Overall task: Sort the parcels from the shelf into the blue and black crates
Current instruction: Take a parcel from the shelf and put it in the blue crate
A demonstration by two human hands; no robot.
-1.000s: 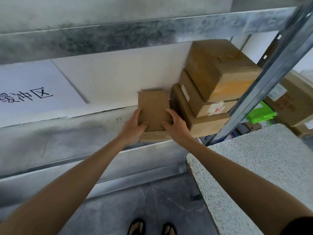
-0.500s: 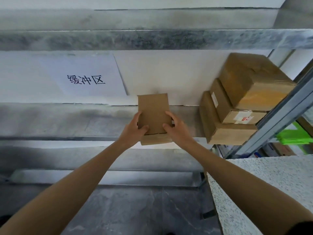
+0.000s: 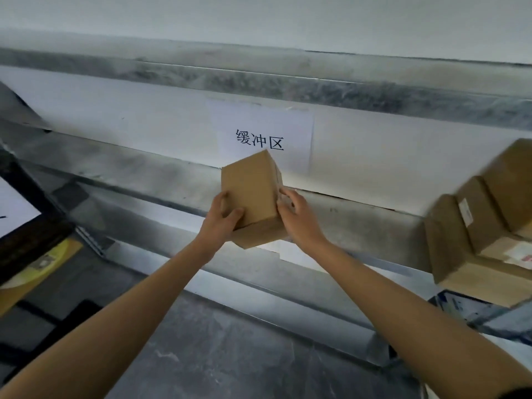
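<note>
At far left a black frame (image 3: pixel 26 197) slants above something yellow (image 3: pixel 43 260), too blurred to name. A grey metal shelf (image 3: pixel 138 180) runs along the wall. Near the middle, two bare arms reach up from below. The left hand (image 3: pixel 223 223) grasps a small brown box (image 3: pixel 249 191), with fingers and thumb wrapped round its lower left edge. The box is tilted, one corner pointing up, and is held over the shelf's front edge. Just behind it a white paper sign (image 3: pixel 262 133) with three black characters hangs on the wall. The right hand (image 3: pixel 296 217) grips the box's right side, fingers curled over it. At far right a stack (image 3: pixel 475 234) of larger brown cartons sits on the shelf, blurred. Below is grey floor (image 3: pixel 230 355).
</note>
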